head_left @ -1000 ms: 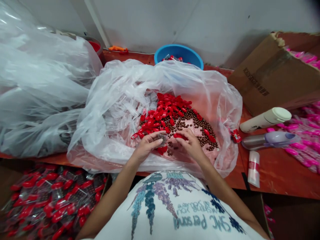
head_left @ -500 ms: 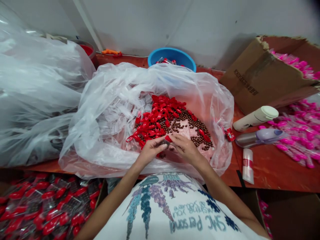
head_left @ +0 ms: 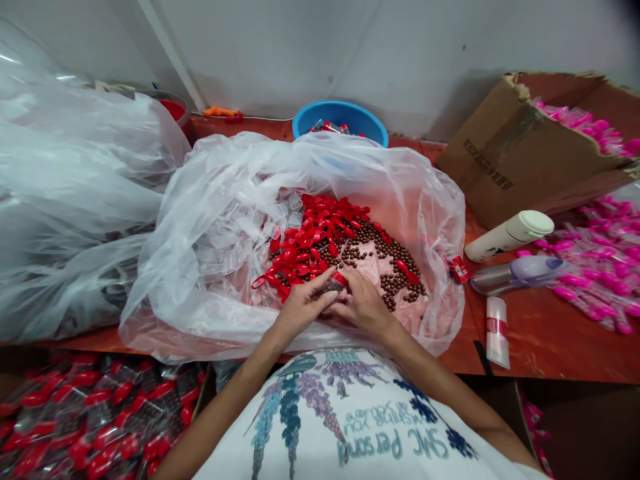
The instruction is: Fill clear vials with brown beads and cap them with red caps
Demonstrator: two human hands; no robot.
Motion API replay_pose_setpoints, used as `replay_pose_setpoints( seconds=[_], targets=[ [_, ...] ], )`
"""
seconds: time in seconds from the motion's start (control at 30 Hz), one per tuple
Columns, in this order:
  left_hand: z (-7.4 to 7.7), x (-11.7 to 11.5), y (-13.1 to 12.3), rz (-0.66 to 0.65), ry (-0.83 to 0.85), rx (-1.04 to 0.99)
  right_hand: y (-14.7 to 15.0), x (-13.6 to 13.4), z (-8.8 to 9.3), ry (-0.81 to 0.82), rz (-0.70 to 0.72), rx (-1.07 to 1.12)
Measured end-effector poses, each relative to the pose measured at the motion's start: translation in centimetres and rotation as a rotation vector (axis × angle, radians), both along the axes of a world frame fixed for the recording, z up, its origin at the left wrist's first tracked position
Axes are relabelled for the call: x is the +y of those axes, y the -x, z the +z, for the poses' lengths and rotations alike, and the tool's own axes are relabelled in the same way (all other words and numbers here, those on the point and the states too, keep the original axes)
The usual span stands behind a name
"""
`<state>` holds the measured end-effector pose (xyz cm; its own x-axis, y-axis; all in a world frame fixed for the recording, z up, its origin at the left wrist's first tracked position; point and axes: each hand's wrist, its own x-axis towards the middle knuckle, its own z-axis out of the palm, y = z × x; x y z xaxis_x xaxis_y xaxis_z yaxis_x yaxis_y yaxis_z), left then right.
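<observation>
Between my fingers is a small clear container with a red cap, partly covered by both hands. My left hand pinches it from the left, thumb and forefinger closed. From the right, my right hand has its fingers wrapped on the same container. Just beyond lie a heap of red plastic caps and loose brown beads, on a pink surface inside a spread clear plastic bag. Clear empty-looking containers are piled to the left of the red caps.
A blue basin with red-capped containers stands at the back. To the right are a cardboard box, a white bottle, a lilac-topped flask, a clear roll and pink-ended items. Filled red-capped containers lie lower left.
Both hands have closed further around the container, and my right fingers have shifted onto its red cap. The view has tilted slightly; the heaps look the same.
</observation>
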<state>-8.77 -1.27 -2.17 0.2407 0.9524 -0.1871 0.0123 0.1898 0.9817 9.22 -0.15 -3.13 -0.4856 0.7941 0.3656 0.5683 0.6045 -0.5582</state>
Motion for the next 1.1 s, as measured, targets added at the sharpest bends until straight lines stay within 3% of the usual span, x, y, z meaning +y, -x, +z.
replay_pose_setpoints(
  seconds=[0.1, 0.23, 0.43, 0.53, 0.63, 0.73, 0.83, 1.0, 1.1],
  targets=[
    [0.7, 0.3, -1.1, 0.082, 0.155, -0.202, 0.2, -0.2, 0.1, -0.060, -0.012, 0.002],
    [0.4, 0.2, -3.0, 0.112, 0.411, -0.380, 0.3, -0.4, 0.2, -0.080, 0.014, -0.003],
    [-0.3, -0.3, -4.6, 0.251, 0.363, -0.452, -0.1, -0.3, 0.4, -0.070, 0.073, -0.070],
    [0.0, -0.2, -4.1, 0.239, 0.391, -0.551, -0.9, -0.3, 0.7, 0.125, 0.071, -0.008],
    [0.5, 0.0, -3.2, 0.210, 0.375, -0.606, -1.7, -0.4, 0.3, 0.409, -0.126, 0.201],
    [0.6, 0.1, -2.8, 0.165, 0.408, -0.577, -1.8, -0.5, -0.4, 0.521, -0.227, 0.339],
    [0.2, 0.1, -3.0, 0.146, 0.445, -0.506, -1.5, -0.5, -0.3, 0.426, -0.206, 0.329],
    [-0.7, -0.2, -3.9, 0.155, 0.430, -0.478, -0.9, -0.8, 0.6, 0.188, -0.029, -0.024],
    [-0.8, -0.2, -4.2, 0.127, 0.411, -0.468, -0.5, -1.3, 0.7, 0.133, -0.024, -0.145]
  ],
)
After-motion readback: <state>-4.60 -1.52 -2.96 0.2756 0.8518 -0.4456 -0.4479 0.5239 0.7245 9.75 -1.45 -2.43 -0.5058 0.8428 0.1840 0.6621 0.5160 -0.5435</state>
